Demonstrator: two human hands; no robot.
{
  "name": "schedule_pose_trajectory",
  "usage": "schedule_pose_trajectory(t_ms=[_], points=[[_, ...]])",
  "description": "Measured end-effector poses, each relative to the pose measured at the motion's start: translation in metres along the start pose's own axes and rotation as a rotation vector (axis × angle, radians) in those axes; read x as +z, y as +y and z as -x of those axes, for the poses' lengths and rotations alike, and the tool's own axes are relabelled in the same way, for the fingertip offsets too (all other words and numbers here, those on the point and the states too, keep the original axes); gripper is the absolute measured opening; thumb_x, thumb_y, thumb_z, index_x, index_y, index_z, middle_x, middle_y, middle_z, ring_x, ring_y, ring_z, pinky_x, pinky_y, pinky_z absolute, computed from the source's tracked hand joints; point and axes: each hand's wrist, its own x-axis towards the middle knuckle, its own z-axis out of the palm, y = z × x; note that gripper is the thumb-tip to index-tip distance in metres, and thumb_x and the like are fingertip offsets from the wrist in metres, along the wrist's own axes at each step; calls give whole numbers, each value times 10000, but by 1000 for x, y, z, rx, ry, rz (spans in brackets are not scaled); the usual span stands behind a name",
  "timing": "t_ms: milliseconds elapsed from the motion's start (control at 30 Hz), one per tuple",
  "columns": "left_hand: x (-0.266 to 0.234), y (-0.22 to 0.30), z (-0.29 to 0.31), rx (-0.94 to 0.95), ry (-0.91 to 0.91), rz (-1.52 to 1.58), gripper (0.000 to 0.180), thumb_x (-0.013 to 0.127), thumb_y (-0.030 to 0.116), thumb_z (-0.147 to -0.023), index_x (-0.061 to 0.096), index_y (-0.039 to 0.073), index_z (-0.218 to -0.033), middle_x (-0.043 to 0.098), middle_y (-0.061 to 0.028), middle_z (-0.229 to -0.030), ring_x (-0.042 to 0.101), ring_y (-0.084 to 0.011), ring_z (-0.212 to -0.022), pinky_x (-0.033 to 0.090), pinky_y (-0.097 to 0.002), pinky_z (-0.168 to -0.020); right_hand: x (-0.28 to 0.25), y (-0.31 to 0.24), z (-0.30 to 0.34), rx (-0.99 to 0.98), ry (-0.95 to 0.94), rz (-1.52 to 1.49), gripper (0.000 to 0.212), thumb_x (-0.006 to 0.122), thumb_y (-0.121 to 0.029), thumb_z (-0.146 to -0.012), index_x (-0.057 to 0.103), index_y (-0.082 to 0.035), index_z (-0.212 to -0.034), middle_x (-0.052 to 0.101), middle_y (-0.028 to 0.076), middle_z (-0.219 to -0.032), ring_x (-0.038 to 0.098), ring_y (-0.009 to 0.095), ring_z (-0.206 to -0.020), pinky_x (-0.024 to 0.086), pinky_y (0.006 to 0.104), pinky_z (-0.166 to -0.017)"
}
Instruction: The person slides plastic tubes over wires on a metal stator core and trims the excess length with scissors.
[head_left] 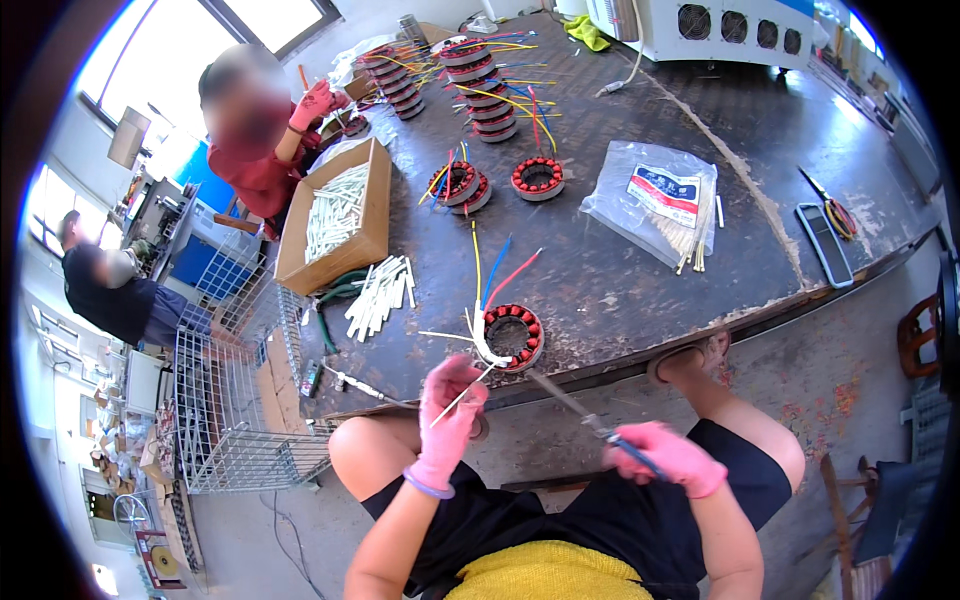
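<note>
At the table's near edge lies a motor stator [513, 338], a ring with red windings. Yellow, blue and red wires rise from it, partly inside a white sleeve [479, 330]. Thin pale cable ties stick out on its left. My left hand [451, 400], in a pink glove, pinches a cable tie [462, 399] that slants down from the stator's near side. My right hand [665, 457], also gloved in pink, grips a blue-handled tool [600, 428]. Its long, thin metal end points toward the stator; motion blur hides its exact kind.
Loose white tubes [382, 297] lie by a cardboard box [290, 262] of more tubes. Stators [480, 92] are stacked farther back. On the right are a bag of cable ties [655, 200], a phone [825, 245] and scissors [835, 212]. A co-worker [255, 150] sits far left.
</note>
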Motion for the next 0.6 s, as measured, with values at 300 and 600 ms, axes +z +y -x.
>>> schedule_pose_trajectory(t_ms=[300, 600], points=[[-29, 29, -70, 431, -341, -940, 835, 920, 225, -581, 554, 95, -1321, 461, -145, -1409, 443, -343, -1318, 399, -440, -1074, -174, -61, 30, 18, 1353, 935, 454, 652, -408, -831, 586, 4, -1009, 686, 209, -964, 651, 366, -979, 487, 455, -870], [-15, 24, -105, 694, -579, -805, 343, 847, 211, -616, 683, 119, -903, 653, -30, -1072, 566, -266, -1199, 331, -500, -1137, -155, -72, -11, -370, 1363, 1255, 261, 679, -215, -831, 659, -27, -1012, 643, 141, -1003, 635, 291, -980, 505, 415, -848]])
